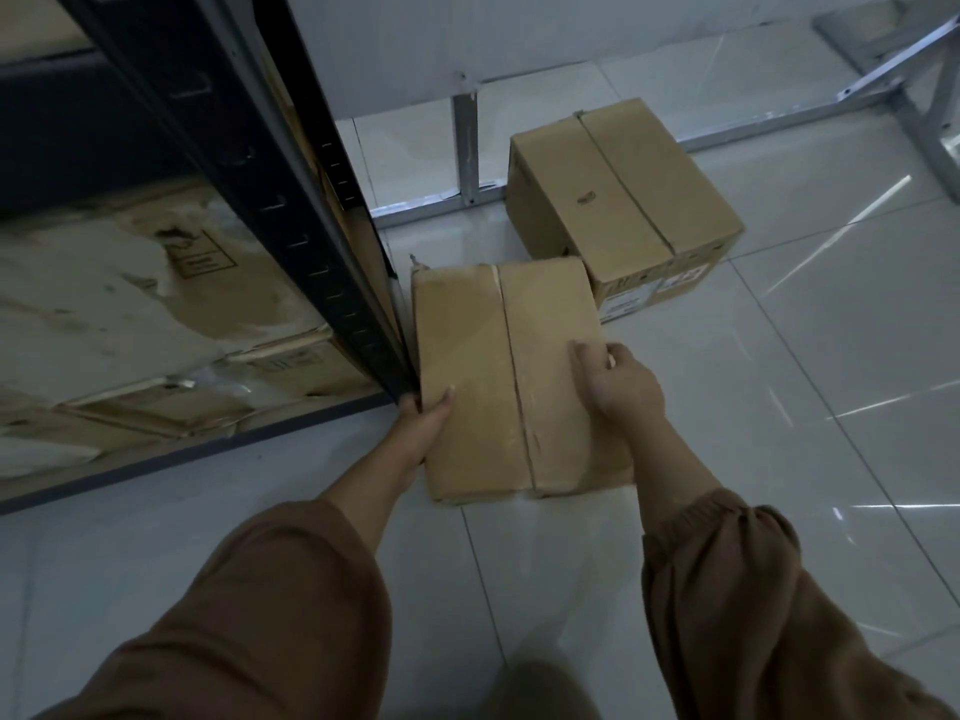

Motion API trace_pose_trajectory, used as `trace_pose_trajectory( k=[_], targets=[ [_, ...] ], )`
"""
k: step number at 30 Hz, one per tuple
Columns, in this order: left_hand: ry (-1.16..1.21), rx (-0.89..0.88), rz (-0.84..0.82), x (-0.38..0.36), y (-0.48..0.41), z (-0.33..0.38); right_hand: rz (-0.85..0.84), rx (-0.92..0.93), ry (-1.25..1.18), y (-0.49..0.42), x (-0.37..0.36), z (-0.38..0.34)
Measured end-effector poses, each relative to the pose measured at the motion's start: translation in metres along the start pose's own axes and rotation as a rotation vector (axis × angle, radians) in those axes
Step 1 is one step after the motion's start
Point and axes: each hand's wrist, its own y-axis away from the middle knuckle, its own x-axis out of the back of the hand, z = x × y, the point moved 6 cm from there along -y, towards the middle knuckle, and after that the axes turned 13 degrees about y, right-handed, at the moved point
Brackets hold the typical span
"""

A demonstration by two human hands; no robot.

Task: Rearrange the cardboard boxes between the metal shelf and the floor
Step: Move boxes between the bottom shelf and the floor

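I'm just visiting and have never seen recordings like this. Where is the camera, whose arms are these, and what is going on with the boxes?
No machine here: a person wears one camera on the head, looking down at their own arms in brown sleeves. The left hand and right hand grip the near box by its two sides, just beside the black shelf. A second box stands behind it on the tiled floor. Other boxes lie on the shelf. Whether the near box touches the floor, I cannot tell.
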Motion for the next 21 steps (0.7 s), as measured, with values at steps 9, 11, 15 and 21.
trace_pose_trajectory(
  k=[9,11,15,21],
  targets=[
    [-0.209,0.030,0.033,0.015,0.025,-0.021,-0.423,-0.145,-0.118,0.051,-0.036,0.034],
    [-0.124,-0.022,-0.021,0.009,0.031,-0.022,-0.313,-0.124,-0.322,0.060,-0.039,0.039],
    [0.017,-0.022,-0.137,0.009,0.052,-0.026,-0.239,-0.110,-0.478,0.083,-0.046,0.045],
    [0.042,-0.026,-0.239,0.021,0.099,-0.029,-0.242,-0.071,-0.469,0.114,-0.024,0.044]
  ],
)
